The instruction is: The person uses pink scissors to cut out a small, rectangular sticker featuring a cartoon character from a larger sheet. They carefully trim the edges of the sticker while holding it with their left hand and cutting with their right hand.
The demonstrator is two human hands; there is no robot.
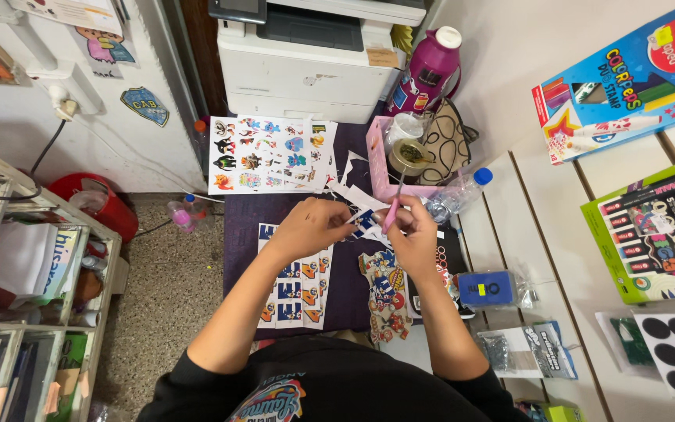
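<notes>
Both hands trim a sticker cutout over the desk.
Left hand (312, 227) pinches the small blue-and-white cutout (365, 222); right hand (414, 234) grips pink-handled scissors (391, 212), mid-cut, above printed sticker sheets (294, 287) on the dark desk (240, 227).

Small stationery or print shop: white printer (310, 59) behind the bench (349, 289), boxed marker sets (626, 82) hung on a slatted wall panel (541, 203), printed sticker sheets (267, 156), shelves of paper goods (29, 266) at left.
</notes>
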